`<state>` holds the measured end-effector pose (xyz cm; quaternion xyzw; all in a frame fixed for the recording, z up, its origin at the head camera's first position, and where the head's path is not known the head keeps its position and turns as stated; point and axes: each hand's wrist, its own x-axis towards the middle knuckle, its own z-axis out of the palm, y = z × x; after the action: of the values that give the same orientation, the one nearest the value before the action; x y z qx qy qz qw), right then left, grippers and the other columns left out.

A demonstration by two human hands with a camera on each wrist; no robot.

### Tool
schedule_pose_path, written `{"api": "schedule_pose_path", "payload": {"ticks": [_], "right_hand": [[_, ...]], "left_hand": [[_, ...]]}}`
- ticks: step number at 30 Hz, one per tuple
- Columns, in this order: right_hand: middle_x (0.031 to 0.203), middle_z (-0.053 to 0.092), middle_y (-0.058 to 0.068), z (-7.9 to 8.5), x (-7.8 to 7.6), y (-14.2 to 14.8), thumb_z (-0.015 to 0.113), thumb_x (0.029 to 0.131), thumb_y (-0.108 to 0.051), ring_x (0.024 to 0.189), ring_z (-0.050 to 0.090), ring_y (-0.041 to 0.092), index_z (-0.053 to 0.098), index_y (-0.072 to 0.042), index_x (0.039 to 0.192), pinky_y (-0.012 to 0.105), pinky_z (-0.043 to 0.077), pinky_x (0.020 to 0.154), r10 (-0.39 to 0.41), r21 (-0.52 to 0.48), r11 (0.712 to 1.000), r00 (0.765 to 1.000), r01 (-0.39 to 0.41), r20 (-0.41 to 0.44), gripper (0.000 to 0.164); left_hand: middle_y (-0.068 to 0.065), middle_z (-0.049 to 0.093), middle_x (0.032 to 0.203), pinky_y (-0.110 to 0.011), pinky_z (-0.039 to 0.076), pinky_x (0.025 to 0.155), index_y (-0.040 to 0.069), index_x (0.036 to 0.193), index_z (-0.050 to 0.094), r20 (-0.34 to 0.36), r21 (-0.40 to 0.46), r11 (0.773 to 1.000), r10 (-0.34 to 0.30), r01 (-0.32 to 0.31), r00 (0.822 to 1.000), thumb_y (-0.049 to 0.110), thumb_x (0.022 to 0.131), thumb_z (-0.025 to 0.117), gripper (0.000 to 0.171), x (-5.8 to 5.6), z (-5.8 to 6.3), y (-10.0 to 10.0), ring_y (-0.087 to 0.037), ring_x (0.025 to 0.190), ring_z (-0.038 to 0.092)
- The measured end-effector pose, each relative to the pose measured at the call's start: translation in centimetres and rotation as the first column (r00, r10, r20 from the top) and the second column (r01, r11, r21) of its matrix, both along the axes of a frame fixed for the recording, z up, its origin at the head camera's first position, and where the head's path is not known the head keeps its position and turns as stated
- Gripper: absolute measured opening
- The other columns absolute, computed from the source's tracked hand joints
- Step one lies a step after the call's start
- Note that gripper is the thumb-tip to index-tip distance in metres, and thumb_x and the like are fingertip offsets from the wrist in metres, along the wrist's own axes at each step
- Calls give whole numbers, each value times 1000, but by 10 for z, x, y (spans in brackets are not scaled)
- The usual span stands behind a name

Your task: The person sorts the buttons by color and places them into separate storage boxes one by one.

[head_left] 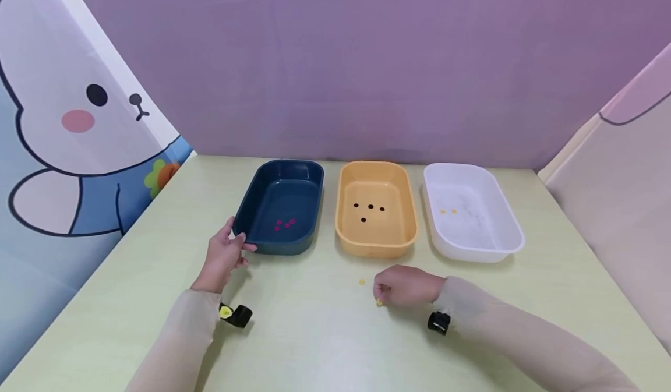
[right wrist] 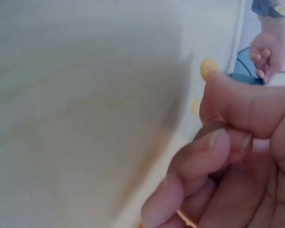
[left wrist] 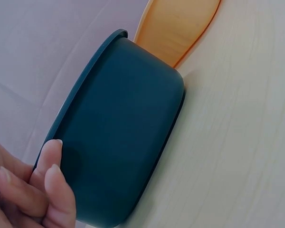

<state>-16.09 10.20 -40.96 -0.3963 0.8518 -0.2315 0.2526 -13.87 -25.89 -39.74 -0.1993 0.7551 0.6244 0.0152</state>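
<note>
My left hand (head_left: 222, 258) grips the near left corner of a dark blue tray (head_left: 283, 247), its fingers against the outer wall in the left wrist view. Several small pink rings (head_left: 286, 225) lie inside that tray. Low over the table, my right hand (head_left: 406, 284) pinches a small round yellow piece (right wrist: 208, 68) at its fingertips. A second yellow piece (head_left: 362, 282) lies on the table just left of this hand. In the white tray (head_left: 477, 255) are two yellow pieces (head_left: 448, 211). The orange tray (head_left: 376, 249) between the others holds several small black round pieces (head_left: 370, 207).
The three trays stand in a row toward the back of a pale table (head_left: 309, 345). Behind them rises a purple cloth wall (head_left: 367, 66). A cartoon-printed cloth (head_left: 78, 205) borders the left side, and a pale cloth (head_left: 624, 205) the right.
</note>
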Motion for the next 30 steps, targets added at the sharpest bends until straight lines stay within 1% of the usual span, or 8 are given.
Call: {"api": "schedule_pose_path", "payload": {"ticks": [4, 7, 11, 14, 18, 24, 28, 30], "right_hand": [[79, 59, -12, 7, -3, 13, 58, 84, 4, 73, 50, 4, 60, -14, 75, 24, 44, 69, -26, -55, 998, 1000, 25, -5, 20], [82, 62, -11, 12, -4, 23, 59, 86, 2, 76, 53, 4, 61, -13, 77, 24, 45, 70, -39, -71, 997, 999, 37, -22, 18], [82, 63, -10, 13, -4, 38, 62, 85, 2, 74, 53, 3, 59, -13, 75, 24, 45, 67, -39, -92, 995, 995, 31, -88, 18], [82, 63, -10, 13, -5, 50, 60, 83, 4, 71, 50, 3, 58, -13, 73, 23, 44, 64, -60, -103, 993, 993, 49, -103, 19], [80, 60, -10, 14, -5, 65, 59, 83, 4, 70, 48, 4, 57, -13, 74, 24, 42, 64, -126, -109, 987, 990, 118, -66, 19], [76, 54, -9, 21, -11, 88, 60, 83, 3, 70, 45, 4, 57, -13, 75, 24, 39, 64, -193, -133, 974, 980, 185, -50, 18], [77, 55, -7, 31, -17, 101, 60, 84, 2, 71, 46, 5, 59, -9, 77, 25, 39, 66, -230, -156, 962, 973, 223, -30, 13], [78, 56, -6, 37, -22, 107, 59, 84, 4, 72, 46, 6, 60, -8, 78, 25, 40, 66, -243, -167, 958, 969, 233, -43, 13]], "left_hand": [[9, 64, 65, -18, 42, 46, 12, 154, 1, 1, 4, 1000, 0, 0, 1000, 10, 104, 35, 62, -1, 1, 0, -6, 42, 46], [9, 64, 64, -18, 42, 46, 12, 155, 1, 3, 5, 1000, 3, -3, 1000, 10, 104, 35, 61, -2, 2, 1, -6, 42, 46], [9, 64, 65, -19, 43, 46, 12, 154, 0, 1, 8, 1000, -2, 2, 1000, 10, 104, 35, 61, -3, 3, 0, -6, 43, 47], [9, 65, 66, -19, 43, 46, 12, 154, 0, -2, 12, 1000, -8, 8, 1000, 10, 104, 35, 62, -3, 3, 0, -6, 44, 48], [8, 65, 66, -19, 42, 46, 11, 154, 0, 0, 17, 1000, -10, 10, 1000, 10, 104, 35, 62, -3, 3, 1, -6, 43, 48], [9, 65, 65, -19, 42, 45, 12, 154, 0, 1, 27, 1000, -8, 8, 1000, 9, 104, 35, 62, -2, 2, 0, -6, 42, 46], [9, 65, 64, -19, 42, 45, 13, 155, 0, 7, 32, 999, 2, -2, 1000, 9, 104, 36, 62, 0, 1, 0, -6, 41, 44], [9, 65, 65, -19, 42, 46, 13, 155, 0, 11, 29, 1000, 6, -7, 1000, 10, 104, 36, 62, 0, 0, -1, -6, 41, 44]]}}
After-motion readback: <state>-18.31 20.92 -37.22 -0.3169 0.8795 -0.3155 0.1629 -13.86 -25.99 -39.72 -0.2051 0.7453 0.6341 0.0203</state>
